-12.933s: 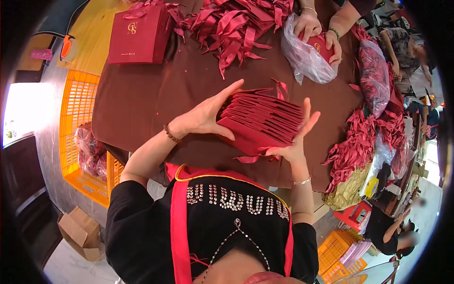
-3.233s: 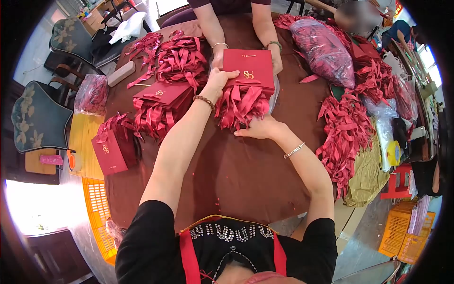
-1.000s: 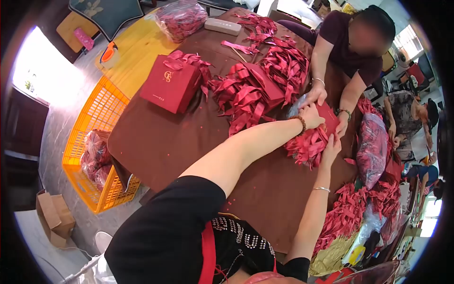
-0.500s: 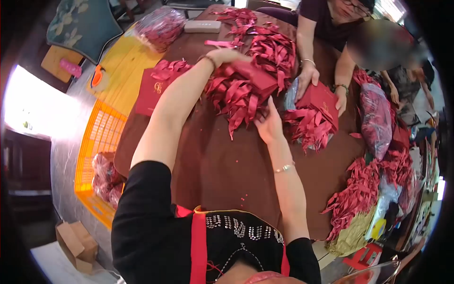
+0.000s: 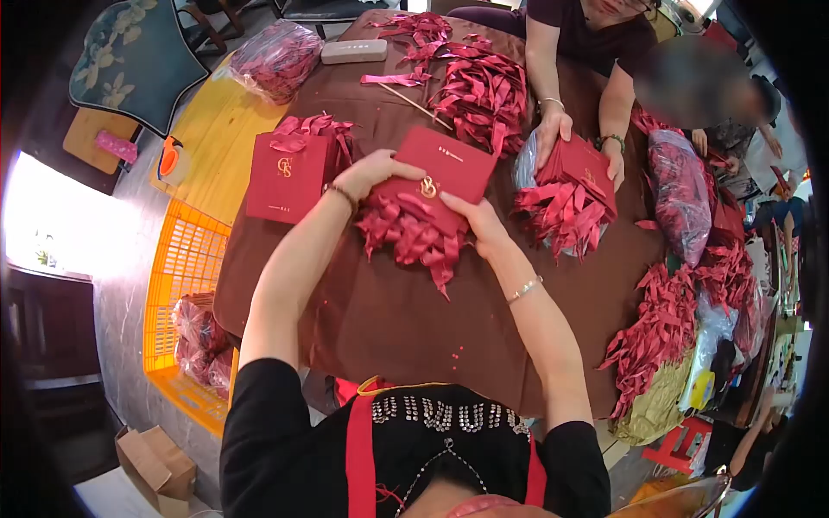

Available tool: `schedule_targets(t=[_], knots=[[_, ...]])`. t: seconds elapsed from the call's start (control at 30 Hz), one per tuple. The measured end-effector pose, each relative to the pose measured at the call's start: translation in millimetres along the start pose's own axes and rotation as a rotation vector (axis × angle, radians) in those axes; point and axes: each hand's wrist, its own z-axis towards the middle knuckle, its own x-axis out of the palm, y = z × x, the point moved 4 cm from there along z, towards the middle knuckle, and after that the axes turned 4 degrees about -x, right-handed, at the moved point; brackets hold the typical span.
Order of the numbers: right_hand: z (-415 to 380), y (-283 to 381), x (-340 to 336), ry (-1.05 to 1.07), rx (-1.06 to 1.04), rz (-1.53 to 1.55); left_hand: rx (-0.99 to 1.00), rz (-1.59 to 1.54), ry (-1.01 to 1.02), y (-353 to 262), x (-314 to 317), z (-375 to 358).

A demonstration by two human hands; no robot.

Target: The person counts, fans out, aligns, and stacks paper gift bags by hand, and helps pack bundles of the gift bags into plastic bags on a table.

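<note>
Both my hands grip a stack of flat red paper gift bags (image 5: 445, 168) with a gold logo, above the middle of the table. My left hand (image 5: 377, 173) holds the left edge, fingers closed over it. At the lower right edge is my right hand (image 5: 477, 220), its thumb on the front and its other fingers hidden behind. Red satin ribbon handles (image 5: 410, 229) hang from the stack towards me. Left of it a red gift bag (image 5: 285, 177) with a gold logo stands upright, ribbons at its top.
Across the brown-covered table (image 5: 380, 319), a co-worker's hands (image 5: 553, 138) hold another ribboned bag stack (image 5: 574, 186). Behind lie a ribbon pile (image 5: 488, 91), a thin stick (image 5: 414, 105) and a pale case (image 5: 354, 52). An orange crate (image 5: 186, 250) stands at left; wrapped bundles (image 5: 682, 203) are at right.
The bag stack has come off the ribbon pile towards me and turned its logo face up. My left hand has drawn back; my right hand now grips the stack's edge.
</note>
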Motion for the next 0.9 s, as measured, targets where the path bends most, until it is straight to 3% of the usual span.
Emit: schedule_targets(t=[0.03,0.07,0.13,0.17,0.27,0.3,0.37,0.4,0.47,0.5,0.57,0.63,0.7,0.73,0.8,0.83,0.87,0.9], knots=[[-10.9,-3.7,1.1,-0.001,0.002,0.003,0.092,0.044,-0.024,7.8,6.3,-9.1],[-25.7,-1.2,1.4,-0.049,-0.099,-0.092,0.167,0.079,-0.182,6.0,22.6,-35.0],[-54.4,9.9,7.8,-0.125,-0.297,-0.216,0.340,0.167,-0.210,15.5,38.4,-57.5],[-62.0,5.6,5.1,-0.133,-0.295,-0.216,0.440,0.235,-0.233,16.6,47.9,-70.7],[-88.6,22.3,-9.8,-0.277,-0.564,-0.859,0.601,0.186,-0.171,21.0,73.0,-96.2],[-96.0,35.5,-14.1,-0.277,-0.555,-0.864,0.706,0.122,-0.129,22.6,77.8,-102.0],[-115.2,88.4,13.0,-0.040,-0.691,-0.953,0.604,0.141,-0.052,42.9,82.6,-94.5],[-128.0,109.9,26.0,-0.034,-0.681,-0.959,0.574,0.136,0.015,51.8,96.3,-94.8],[-146.4,135.1,49.7,0.025,-0.586,-1.418,0.573,0.185,0.150,71.5,109.7,-95.7],[-148.4,133.9,50.2,0.026,-0.584,-1.432,0.582,0.176,0.154,80.3,108.1,-97.0],[-147.1,113.4,49.3,0.237,-0.470,-1.707,0.357,-0.149,0.349,101.3,100.3,-98.3],[-140.7,98.4,41.7,0.207,-0.471,-1.631,0.451,-0.338,0.282,99.0,81.4,-100.2],[-137.0,89.3,53.5,0.196,-0.507,-1.743,0.717,-0.046,-0.005,76.7,61.2,-120.9],[-133.4,85.4,58.7,0.229,-0.488,-1.812,0.705,-0.048,-0.008,68.4,59.8,-125.9],[-127.8,75.3,73.8,0.258,-0.507,-1.849,0.682,0.521,-0.015,59.3,69.6,-128.8],[-127.6,71.5,79.9,0.281,-0.537,-1.895,0.666,0.511,-0.017,62.4,70.9,-125.1],[-127.0,71.3,81.0,0.302,-0.400,-1.925,0.665,0.451,0.012,64.2,72.6,-120.2],[-130.9,74.0,81.6,0.310,-0.390,-1.925,0.670,0.390,0.039,67.2,73.6,-117.2]])
